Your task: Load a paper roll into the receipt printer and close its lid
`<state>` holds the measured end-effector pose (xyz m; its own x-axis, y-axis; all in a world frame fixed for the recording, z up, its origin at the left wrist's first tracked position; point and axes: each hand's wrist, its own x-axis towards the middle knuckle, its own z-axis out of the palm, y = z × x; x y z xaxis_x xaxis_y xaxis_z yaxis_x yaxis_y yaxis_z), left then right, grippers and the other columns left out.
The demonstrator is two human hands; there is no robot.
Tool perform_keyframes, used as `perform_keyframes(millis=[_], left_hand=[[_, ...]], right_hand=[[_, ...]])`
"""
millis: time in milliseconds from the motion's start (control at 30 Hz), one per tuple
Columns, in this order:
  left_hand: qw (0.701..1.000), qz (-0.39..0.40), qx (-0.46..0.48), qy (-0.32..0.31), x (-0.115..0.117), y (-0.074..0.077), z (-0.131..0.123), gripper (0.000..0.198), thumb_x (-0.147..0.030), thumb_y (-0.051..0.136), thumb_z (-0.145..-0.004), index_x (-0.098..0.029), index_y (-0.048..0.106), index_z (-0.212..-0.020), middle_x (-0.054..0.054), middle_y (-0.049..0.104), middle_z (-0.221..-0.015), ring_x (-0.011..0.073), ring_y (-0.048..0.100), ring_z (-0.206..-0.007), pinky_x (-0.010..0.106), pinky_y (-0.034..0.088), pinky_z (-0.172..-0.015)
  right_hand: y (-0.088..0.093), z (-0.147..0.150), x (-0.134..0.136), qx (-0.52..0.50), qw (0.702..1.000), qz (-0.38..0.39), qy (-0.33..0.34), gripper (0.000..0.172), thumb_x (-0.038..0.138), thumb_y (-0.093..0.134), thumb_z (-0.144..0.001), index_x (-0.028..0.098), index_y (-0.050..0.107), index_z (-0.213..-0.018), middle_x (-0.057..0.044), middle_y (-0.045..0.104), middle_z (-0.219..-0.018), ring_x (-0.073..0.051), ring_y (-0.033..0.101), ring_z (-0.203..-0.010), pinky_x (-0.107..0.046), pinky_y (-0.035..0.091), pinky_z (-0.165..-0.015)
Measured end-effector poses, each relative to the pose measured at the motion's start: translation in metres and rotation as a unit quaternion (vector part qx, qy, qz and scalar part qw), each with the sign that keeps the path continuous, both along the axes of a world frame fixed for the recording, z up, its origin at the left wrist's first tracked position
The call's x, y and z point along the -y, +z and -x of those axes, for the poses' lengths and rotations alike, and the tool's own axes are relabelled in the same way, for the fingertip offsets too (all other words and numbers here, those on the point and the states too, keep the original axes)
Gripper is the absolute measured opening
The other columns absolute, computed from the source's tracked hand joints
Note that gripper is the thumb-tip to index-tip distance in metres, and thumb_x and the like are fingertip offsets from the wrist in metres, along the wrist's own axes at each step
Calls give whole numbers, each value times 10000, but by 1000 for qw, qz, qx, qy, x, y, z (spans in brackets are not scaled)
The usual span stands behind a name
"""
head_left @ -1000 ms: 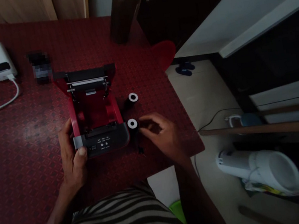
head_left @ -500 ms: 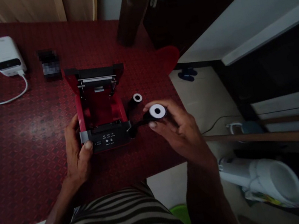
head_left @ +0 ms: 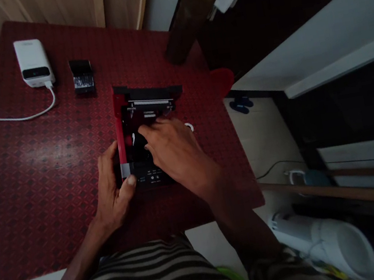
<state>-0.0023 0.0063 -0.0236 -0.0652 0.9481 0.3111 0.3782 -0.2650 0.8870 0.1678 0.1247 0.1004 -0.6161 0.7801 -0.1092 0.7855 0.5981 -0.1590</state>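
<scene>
Black roll [head_left: 140, 144] has moved into the red device [head_left: 121, 141], gripped by right hand [head_left: 176, 151]; left hand [head_left: 113, 190] clasps device; lettering [head_left: 152, 177] illegible.

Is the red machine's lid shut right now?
No, the lid stands raised at the far side of the red machine.

I can read no text: marks [head_left: 153, 177] on the red device [head_left: 144, 171] and the power bank [head_left: 31, 56], near the counter's [head_left: 56, 195] far left corner, are too small.

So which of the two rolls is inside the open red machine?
The dark roll in the right hand, its pale end showing at left; the other roll sits right of the machine, mostly hidden behind that hand.
</scene>
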Motion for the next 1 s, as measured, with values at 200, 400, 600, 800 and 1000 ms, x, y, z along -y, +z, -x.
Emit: perform_keyframes(millis=[200,400,600,800,1000], left_hand=[[1000,-6,11,-4,1,-2,0,731,-615,572,-1247,-364,407,-1913,159,574,-1813,421,578,-1640,660,490,-1367],[1000,-5,9,-4,0,-1,0,738,-614,563,-1248,-360,398,-1921,165,568,-1812,425,574,-1640,677,494,-1358],[1000,-3,13,-7,1,-4,1,725,-592,547,-1252,-363,396,-1922,158,553,-1839,428,559,-1660,694,475,-1369],[1000,2,23,4,0,-2,2,728,-639,582,-1223,-327,483,-1873,163,582,-1832,451,566,-1686,712,466,-1397],[988,63,131,55,6,14,-6,769,-780,591,-1172,-326,590,-1793,159,644,-1789,452,652,-1620,704,545,-1344]], right_hand=[[2,14,-16,75,995,63,-12,381,13,550,-1161,154,868,-1316,-197,906,-1299,-344,870,-1167,-417,610,-917],[-5,7,-16,17,997,73,-9,403,-29,554,-1137,152,863,-1321,-175,896,-1346,-318,843,-1258,-424,624,-1067],[2,-26,-12,-142,978,136,73,426,-59,584,-1110,204,892,-1243,-90,902,-1302,-264,814,-1238,-454,592,-1198],[3,-36,-8,-166,964,166,125,309,36,627,-1176,185,854,-1027,-72,871,-1075,-225,734,-1024,-394,553,-1036],[-2,-38,-10,-185,964,161,103,308,46,639,-1188,179,806,-967,-56,819,-994,-216,673,-960,-373,508,-979]])
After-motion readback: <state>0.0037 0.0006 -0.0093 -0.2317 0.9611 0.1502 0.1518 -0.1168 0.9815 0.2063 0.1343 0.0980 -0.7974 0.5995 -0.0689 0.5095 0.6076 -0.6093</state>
